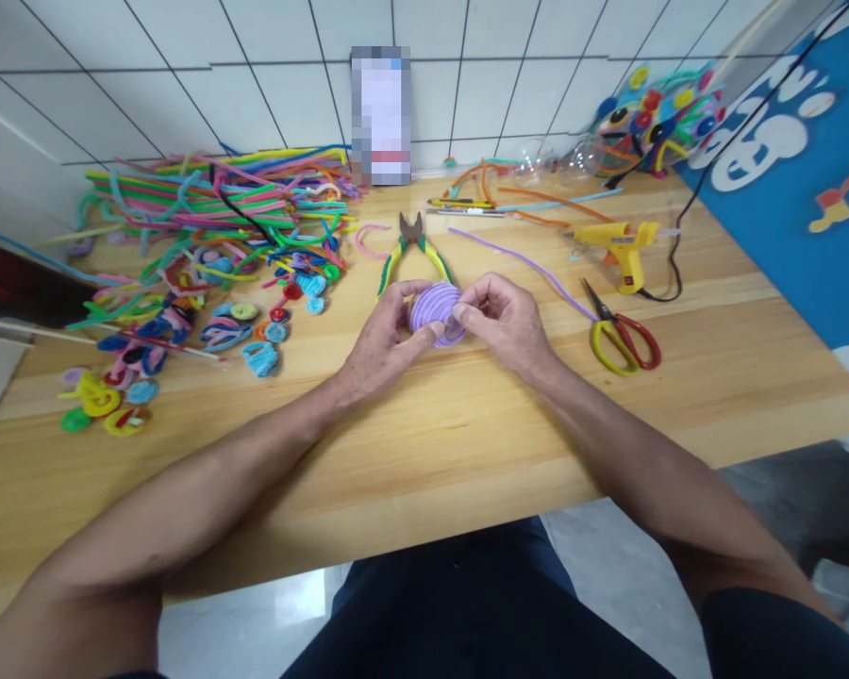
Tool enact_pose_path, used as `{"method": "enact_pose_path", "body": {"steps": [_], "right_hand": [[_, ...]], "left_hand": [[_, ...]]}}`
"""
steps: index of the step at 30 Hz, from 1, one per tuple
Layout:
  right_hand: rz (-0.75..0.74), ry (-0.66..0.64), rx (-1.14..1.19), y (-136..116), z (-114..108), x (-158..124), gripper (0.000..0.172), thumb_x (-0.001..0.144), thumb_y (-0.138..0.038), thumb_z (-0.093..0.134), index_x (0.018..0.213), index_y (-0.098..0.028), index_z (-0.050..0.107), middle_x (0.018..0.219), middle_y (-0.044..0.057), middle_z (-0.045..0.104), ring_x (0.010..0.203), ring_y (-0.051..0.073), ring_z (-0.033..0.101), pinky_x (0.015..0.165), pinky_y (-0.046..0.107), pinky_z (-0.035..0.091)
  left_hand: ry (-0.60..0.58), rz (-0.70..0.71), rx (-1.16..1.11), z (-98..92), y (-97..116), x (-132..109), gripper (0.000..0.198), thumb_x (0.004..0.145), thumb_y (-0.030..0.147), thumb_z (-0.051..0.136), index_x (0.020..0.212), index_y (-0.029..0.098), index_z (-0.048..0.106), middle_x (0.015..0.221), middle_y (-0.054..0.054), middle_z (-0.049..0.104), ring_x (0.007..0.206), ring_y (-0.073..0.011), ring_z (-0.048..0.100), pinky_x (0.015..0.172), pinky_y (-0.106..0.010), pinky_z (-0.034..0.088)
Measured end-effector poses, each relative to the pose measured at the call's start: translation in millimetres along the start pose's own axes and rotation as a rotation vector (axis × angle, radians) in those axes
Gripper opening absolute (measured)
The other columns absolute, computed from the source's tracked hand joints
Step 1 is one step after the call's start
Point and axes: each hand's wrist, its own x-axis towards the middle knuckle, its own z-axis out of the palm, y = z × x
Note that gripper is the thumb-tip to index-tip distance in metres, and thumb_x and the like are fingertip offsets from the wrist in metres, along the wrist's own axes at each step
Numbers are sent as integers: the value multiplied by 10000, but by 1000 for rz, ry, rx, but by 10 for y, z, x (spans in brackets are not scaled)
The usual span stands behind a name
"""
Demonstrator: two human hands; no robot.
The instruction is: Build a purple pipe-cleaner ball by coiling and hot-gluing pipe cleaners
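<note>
A purple coil of wound pipe cleaner (433, 309) sits between my hands, just above the wooden table. My left hand (397, 330) grips it from the left, the thumb across its near side. At its right edge my right hand (499, 321) pinches the coil with thumb and forefinger; what lies exactly under those fingertips is hidden. Right behind the coil lie pliers (411, 247) with green and yellow handles. A loose purple pipe cleaner (530, 259) stretches from behind the pliers towards the scissors (617, 330), which have one yellow and one red handle.
Bundled pipe cleaners (205, 203) heap up at the back left, with several small coiled shapes (261, 358) before them. A yellow glue gun (623, 247) and its cord lie at the right. A phone (386, 113) leans on the tiled wall. Clear bulbs and a colourful bag (657, 123) stand behind.
</note>
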Motion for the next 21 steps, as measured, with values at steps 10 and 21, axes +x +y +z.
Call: {"method": "enact_pose_path", "body": {"steps": [10, 21], "right_hand": [[-26, -25, -25, -46, 14, -11, 145, 796, -350, 754, 805, -247, 652, 710, -31, 657, 666, 160, 615, 636, 321, 502], [21, -32, 61, -21, -1, 5, 238, 797, -412, 836, 822, -248, 665, 754, -15, 711, 683, 165, 640, 663, 327, 547]], "left_hand": [[-26, -61, -35, -6, 97, 17, 508, 955, 528, 803, 1315, 270, 555, 1303, -72, 697, 1111, -202, 719, 949, -371, 625], [29, -12, -1, 26, 52, 0, 536, 945, 510, 801, 1352, 273, 545, 1382, -93, 679, 1184, -224, 720, 968, -384, 631]]}}
